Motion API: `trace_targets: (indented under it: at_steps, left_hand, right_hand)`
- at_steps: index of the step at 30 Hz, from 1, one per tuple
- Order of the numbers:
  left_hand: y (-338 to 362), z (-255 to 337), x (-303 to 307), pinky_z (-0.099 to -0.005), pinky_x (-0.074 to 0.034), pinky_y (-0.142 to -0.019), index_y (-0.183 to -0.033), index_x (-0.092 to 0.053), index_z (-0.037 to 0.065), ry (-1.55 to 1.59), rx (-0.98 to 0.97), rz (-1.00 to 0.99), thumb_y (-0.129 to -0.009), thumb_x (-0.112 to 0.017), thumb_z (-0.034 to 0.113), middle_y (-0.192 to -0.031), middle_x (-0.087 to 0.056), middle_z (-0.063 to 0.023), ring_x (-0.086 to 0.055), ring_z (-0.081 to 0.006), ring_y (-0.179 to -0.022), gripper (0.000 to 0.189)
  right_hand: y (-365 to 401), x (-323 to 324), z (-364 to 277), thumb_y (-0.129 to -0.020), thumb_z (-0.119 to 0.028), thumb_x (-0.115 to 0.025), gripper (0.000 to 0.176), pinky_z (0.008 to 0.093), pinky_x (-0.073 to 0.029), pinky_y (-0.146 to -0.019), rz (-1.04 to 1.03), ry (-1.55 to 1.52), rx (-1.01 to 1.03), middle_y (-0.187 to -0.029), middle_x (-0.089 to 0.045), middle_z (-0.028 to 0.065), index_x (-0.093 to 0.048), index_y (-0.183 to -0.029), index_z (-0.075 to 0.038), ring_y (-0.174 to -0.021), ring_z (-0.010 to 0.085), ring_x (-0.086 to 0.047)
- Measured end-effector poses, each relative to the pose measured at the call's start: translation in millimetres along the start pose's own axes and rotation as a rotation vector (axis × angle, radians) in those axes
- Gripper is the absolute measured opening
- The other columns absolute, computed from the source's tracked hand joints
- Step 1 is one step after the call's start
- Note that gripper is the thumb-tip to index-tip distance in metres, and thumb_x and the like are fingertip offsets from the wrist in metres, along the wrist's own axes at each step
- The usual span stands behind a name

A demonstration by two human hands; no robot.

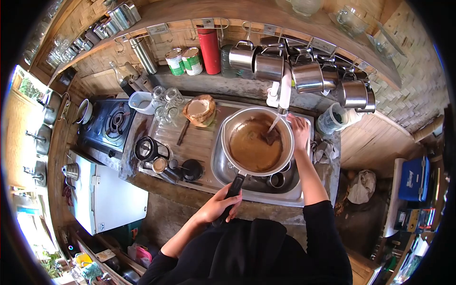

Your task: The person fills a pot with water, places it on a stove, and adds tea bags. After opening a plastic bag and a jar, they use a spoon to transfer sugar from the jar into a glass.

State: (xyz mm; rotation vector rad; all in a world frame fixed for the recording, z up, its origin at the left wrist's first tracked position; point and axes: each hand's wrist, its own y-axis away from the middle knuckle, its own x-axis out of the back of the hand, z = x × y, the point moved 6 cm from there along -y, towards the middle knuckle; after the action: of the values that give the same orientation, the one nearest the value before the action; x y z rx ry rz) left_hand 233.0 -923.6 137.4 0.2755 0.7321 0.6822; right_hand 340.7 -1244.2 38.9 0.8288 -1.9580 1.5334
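My left hand (223,205) is wrapped around the black handle of a metal saucepan (228,130). Brown liquid or residue covers the pan's bottom, with a darker patch near the right side. Water runs into it from the tap (284,102). At the pan's right rim, my right hand (299,132) has its fingers bent against the edge; its thumb is hidden. The pan sits over the steel sink (219,166), where a small metal cup (276,180) stands below the rim.
On the drainboard are a halved coconut (199,110), upturned glasses (167,105), a French press (148,149) and a round black piece (192,170). Steel mugs (269,65) hang above the sink. A gas stove (107,122) stands left; a clear plastic container (331,119) is at right.
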Motion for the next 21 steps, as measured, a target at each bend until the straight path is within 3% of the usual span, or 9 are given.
trace_targets:
  at_steps: [3, 8, 16, 21]
  left_hand:
    - [1, 1, 1, -0.0248, -0.042, -0.051, -0.101, -0.043, 0.005, 0.010, -0.009, 0.007, -0.098, -0.047, 0.012, -0.059, -0.044, -0.0022, -0.042, -0.0119, -0.043, 0.008]
    - [0, 2, 3, -0.0250, -0.042, -0.051, -0.101, -0.043, 0.005, 0.012, -0.035, 0.001, -0.098, -0.047, 0.012, -0.060, -0.044, -0.0025, -0.043, -0.0118, -0.044, 0.009]
    - [-6, 1, 5, -0.0241, -0.041, -0.049, -0.100, -0.043, 0.004, 0.026, -0.007, 0.004, -0.098, -0.047, 0.011, -0.061, -0.043, -0.0023, -0.044, -0.0111, -0.047, 0.009]
    - [-8, 1, 6, -0.0242, -0.041, -0.046, -0.102, -0.042, 0.005, 0.026, -0.011, -0.004, -0.098, -0.048, 0.011, -0.062, -0.044, -0.0024, -0.045, -0.0114, -0.048, 0.010]
  right_hand:
    - [-11, 9, -5, -0.078, -0.009, -0.067, 0.015, 0.0374, -0.044, -0.075, 0.007, 0.043, 0.138, -0.090, -0.070, -0.0022, -0.065, -0.092, -0.014, -0.082, 0.0208, -0.059]
    - [-15, 15, -5, -0.079, -0.010, -0.066, 0.014, 0.0372, -0.043, -0.072, -0.020, 0.089, 0.211, -0.088, -0.069, -0.0013, -0.065, -0.092, -0.014, -0.081, 0.0206, -0.058]
    - [-21, 13, -11, -0.075, -0.013, -0.069, 0.018, 0.0390, -0.045, -0.082, -0.090, 0.089, 0.188, -0.093, -0.069, -0.0019, -0.066, -0.092, -0.013, -0.092, 0.0200, -0.058]
    - [-37, 22, -7, -0.080, -0.016, -0.068, 0.009, 0.0381, -0.043, -0.076, -0.032, 0.100, 0.241, -0.089, -0.068, -0.0017, -0.066, -0.089, -0.015, -0.089, 0.0199, -0.058]
